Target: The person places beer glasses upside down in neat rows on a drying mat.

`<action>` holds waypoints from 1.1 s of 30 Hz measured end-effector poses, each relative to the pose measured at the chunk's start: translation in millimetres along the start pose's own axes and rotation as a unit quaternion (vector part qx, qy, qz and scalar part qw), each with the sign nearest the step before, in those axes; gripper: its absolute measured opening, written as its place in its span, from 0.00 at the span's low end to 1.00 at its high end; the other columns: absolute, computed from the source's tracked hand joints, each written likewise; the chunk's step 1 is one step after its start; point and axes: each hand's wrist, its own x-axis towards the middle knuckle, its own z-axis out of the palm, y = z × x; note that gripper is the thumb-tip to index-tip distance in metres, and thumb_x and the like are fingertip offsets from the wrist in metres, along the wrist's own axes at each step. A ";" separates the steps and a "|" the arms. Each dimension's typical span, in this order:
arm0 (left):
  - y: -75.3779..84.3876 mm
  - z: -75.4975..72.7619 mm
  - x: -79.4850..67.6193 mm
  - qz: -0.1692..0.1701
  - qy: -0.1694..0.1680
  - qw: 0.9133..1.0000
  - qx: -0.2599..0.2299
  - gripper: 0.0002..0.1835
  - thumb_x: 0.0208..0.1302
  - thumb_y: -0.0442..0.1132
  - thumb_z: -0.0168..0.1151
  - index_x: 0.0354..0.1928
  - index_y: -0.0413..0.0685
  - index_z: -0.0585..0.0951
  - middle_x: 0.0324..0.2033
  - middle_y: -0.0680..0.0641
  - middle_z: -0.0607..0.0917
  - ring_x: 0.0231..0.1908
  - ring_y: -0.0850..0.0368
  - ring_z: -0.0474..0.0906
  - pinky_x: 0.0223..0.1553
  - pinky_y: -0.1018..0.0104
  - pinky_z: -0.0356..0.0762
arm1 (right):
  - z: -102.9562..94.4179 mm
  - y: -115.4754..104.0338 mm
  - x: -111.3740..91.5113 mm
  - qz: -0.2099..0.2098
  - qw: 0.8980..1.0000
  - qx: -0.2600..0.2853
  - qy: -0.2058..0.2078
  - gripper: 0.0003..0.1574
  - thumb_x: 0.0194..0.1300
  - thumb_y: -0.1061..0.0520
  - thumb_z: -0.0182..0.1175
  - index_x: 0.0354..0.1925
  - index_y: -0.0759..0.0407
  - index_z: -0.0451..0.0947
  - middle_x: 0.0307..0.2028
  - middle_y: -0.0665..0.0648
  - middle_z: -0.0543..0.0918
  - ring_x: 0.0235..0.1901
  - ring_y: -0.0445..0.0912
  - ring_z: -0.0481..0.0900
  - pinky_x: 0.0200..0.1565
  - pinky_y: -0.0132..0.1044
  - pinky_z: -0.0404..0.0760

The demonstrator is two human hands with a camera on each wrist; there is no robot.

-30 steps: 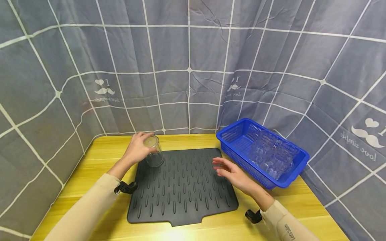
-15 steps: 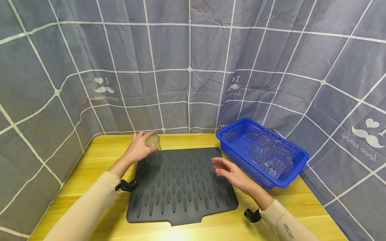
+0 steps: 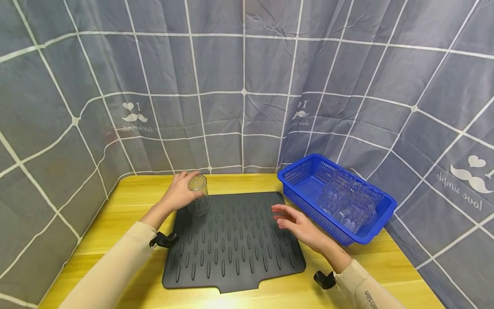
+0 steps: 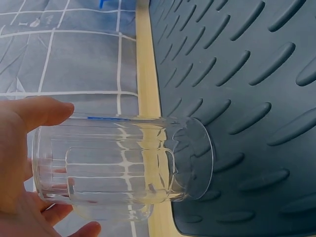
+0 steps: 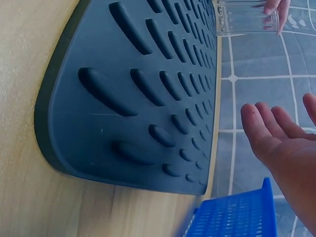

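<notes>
The left hand (image 3: pixel 180 194) grips a clear glass (image 3: pixel 198 195), fingers curled round its side, at the far left corner of the dark ribbed mat (image 3: pixel 235 244). The glass stands upside down with its rim on the mat. The right hand (image 3: pixel 296 223) hovers over the mat's right edge, fingers relaxed and spread, holding nothing. Just right of the mat, a blue basket (image 3: pixel 301 171) at the table's (image 3: pixel 127 201) far right corner holds more clear glasses (image 3: pixel 349 201).
</notes>
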 end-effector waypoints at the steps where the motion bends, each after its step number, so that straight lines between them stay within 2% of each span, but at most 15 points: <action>1: 1.1 0.0 0.4 -0.002 0.000 1.000 -0.002 0.42 0.60 0.51 0.69 0.74 0.48 0.67 0.64 0.34 0.70 0.63 0.36 0.62 0.56 0.34 0.69 | -0.6 0.1 0.2 -0.001 1.000 -0.002 0.002 0.33 0.77 0.54 0.54 0.74 0.63 0.61 0.70 0.68 0.67 0.70 0.68 0.65 0.61 0.36 0.77; 7: 5.9 -0.5 2.9 -0.010 -0.003 1.000 -0.009 0.41 0.63 0.57 0.67 0.74 0.49 0.67 0.69 0.34 0.67 0.67 0.35 0.59 0.62 0.33 0.64 | -3.1 2.4 1.8 -0.001 1.000 -0.007 0.006 0.33 0.77 0.53 0.54 0.74 0.61 0.61 0.71 0.66 0.67 0.69 0.66 0.66 0.59 0.31 0.77; 12: 6.7 0.1 2.5 -0.013 -0.003 1.000 -0.002 0.39 0.67 0.60 0.62 0.73 0.48 0.68 0.70 0.34 0.66 0.69 0.33 0.58 0.65 0.31 0.58 | -2.7 3.2 1.3 -0.003 1.000 -0.002 0.004 0.32 0.77 0.54 0.55 0.74 0.60 0.62 0.70 0.66 0.67 0.69 0.68 0.65 0.58 0.30 0.77; 20: 9.7 -0.6 0.3 -0.005 0.006 1.000 -0.013 0.33 0.71 0.54 0.60 0.71 0.44 0.70 0.70 0.33 0.66 0.71 0.31 0.56 0.67 0.30 0.56 | -5.8 0.6 0.2 0.000 1.000 -0.010 0.004 0.33 0.77 0.54 0.54 0.74 0.64 0.60 0.70 0.66 0.67 0.69 0.67 0.66 0.58 0.29 0.76; 24: 10.5 0.2 -2.2 -0.003 0.017 1.000 -0.023 0.31 0.72 0.52 0.59 0.71 0.44 0.71 0.70 0.35 0.66 0.72 0.32 0.57 0.68 0.32 0.58 | -8.5 -1.5 0.4 -0.004 1.000 -0.021 0.007 0.32 0.77 0.53 0.54 0.73 0.61 0.62 0.70 0.66 0.67 0.69 0.67 0.65 0.58 0.30 0.77; 30: 10.1 0.9 -9.6 0.006 0.028 0.999 -0.040 0.31 0.72 0.51 0.59 0.70 0.42 0.71 0.71 0.35 0.65 0.72 0.33 0.56 0.68 0.32 0.59 | -11.2 -2.5 0.7 -0.001 0.999 -0.032 0.007 0.31 0.78 0.52 0.54 0.73 0.56 0.63 0.71 0.64 0.67 0.69 0.62 0.68 0.60 0.32 0.77; 33: 9.5 -0.2 -13.7 0.012 0.029 0.998 -0.046 0.31 0.72 0.50 0.60 0.71 0.42 0.70 0.72 0.36 0.64 0.73 0.34 0.55 0.67 0.32 0.59 | -12.6 -2.8 1.8 -0.004 0.999 -0.035 0.008 0.30 0.78 0.53 0.53 0.73 0.56 0.63 0.71 0.63 0.68 0.69 0.63 0.67 0.61 0.33 0.76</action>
